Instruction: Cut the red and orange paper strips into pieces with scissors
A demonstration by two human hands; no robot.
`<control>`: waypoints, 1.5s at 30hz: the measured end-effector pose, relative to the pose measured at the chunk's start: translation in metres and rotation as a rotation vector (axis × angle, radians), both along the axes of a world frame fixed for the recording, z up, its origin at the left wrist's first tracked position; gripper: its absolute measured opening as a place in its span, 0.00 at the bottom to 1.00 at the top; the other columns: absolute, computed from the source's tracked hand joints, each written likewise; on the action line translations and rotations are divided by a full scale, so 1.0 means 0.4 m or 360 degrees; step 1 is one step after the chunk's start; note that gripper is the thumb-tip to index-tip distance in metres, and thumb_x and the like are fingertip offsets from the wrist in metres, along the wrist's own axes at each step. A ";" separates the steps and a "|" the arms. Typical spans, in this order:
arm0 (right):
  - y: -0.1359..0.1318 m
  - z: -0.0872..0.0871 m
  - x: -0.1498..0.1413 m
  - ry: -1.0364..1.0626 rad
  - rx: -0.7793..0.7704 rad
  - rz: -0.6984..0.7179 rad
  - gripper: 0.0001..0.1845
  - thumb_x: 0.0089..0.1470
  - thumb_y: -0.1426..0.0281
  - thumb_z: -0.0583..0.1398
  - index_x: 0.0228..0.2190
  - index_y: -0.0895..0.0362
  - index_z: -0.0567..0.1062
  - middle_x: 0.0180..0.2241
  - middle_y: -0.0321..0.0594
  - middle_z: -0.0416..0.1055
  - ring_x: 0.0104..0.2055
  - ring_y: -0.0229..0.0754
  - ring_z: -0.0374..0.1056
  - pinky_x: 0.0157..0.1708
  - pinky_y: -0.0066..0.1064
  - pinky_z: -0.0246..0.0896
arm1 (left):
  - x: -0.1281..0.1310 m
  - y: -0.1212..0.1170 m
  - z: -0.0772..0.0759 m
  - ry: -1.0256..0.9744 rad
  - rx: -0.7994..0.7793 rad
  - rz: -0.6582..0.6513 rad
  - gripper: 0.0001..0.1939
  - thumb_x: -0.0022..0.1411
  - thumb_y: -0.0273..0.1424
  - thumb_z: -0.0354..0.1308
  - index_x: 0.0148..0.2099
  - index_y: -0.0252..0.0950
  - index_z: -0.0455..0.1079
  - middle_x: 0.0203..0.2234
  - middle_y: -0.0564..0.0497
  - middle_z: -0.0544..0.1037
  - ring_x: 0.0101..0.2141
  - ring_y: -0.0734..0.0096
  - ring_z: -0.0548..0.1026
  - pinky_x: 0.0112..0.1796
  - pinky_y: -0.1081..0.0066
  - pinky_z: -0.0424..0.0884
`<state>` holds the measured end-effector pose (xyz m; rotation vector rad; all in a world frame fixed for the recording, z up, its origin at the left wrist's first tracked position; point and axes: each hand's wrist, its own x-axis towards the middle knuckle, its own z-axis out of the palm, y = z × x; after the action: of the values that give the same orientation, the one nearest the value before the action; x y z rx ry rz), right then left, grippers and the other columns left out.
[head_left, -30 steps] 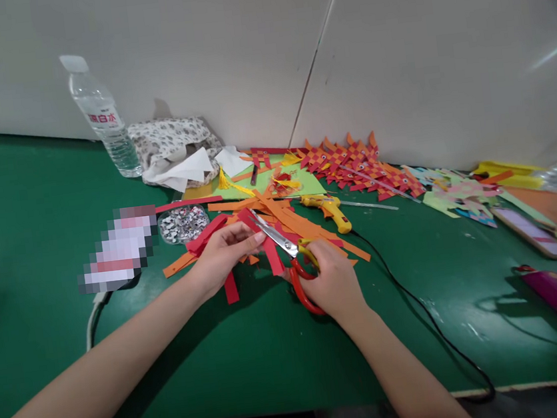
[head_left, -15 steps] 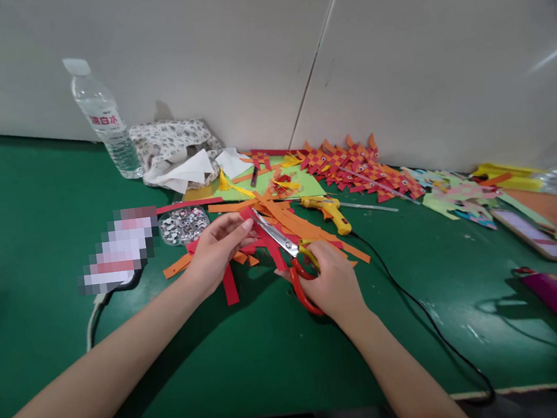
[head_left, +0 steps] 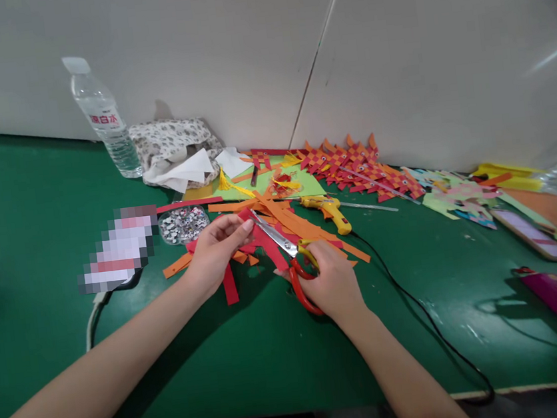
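— Starting at the left hand [head_left: 220, 246]: how far drawn in, and around what?
— Bent into a pinch, holding the upper end of a red paper strip [head_left: 272, 250] between thumb and fingers, just off the blade tips at ten o'clock from the pivot of the scissors [head_left: 290, 250].
— And with the right hand [head_left: 334, 280], at four o'clock?
— Curled round the red-and-yellow handles, aiming the blades toward eleven o'clock, along the strip. Too fine to tell how far parted at the tips.
— Any change from a second ago?
— Yes: pinching with the left thumb farther up the strip, toward eleven, and slanting the strip a little more. Gripping the scissors in much the same place.
— Farther out?
— Heaped at twelve o'clock, loose orange strips [head_left: 292, 217]; lying at two, a yellow glue gun [head_left: 330, 211].
— Containers?
— At nine to ten, a clear dish [head_left: 161, 230], filled with small black-and-white discs. At ten to eleven, a patterned pouch [head_left: 170, 137], with white tissue [head_left: 196, 167] poking out. Beyond, toward ten, a capped bottle [head_left: 106, 121], standing against the pouch's left side in view and holding clear liquid.
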<state>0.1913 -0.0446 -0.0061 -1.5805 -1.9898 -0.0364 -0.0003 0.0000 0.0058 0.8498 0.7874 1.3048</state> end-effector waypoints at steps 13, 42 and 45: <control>0.004 0.003 -0.005 0.0085 0.0018 -0.0032 0.18 0.47 0.54 0.59 0.24 0.55 0.65 0.25 0.40 0.67 0.27 0.41 0.63 0.26 0.30 0.55 | 0.000 0.002 -0.005 0.0065 0.0013 0.0051 0.11 0.45 0.32 0.68 0.30 0.35 0.70 0.24 0.57 0.72 0.26 0.81 0.71 0.33 0.79 0.70; 0.021 0.002 0.026 0.0042 0.0162 -0.0270 0.19 0.48 0.62 0.60 0.40 0.58 0.69 0.38 0.48 0.69 0.41 0.50 0.66 0.36 0.40 0.64 | 0.001 0.003 -0.010 0.0313 0.0038 -0.0064 0.11 0.48 0.35 0.66 0.31 0.34 0.71 0.23 0.56 0.74 0.24 0.79 0.72 0.32 0.76 0.71; 0.016 0.018 0.020 0.0139 0.0343 -0.0110 0.13 0.52 0.65 0.58 0.39 0.57 0.71 0.38 0.47 0.71 0.43 0.48 0.66 0.44 0.41 0.62 | 0.005 0.000 -0.018 0.0395 0.0046 -0.0158 0.11 0.47 0.34 0.67 0.32 0.34 0.71 0.24 0.55 0.75 0.26 0.78 0.73 0.33 0.75 0.70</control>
<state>0.1992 -0.0384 0.0010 -1.4855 -1.7993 -0.1988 0.0019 -0.0001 -0.0013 1.0746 0.9102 1.1385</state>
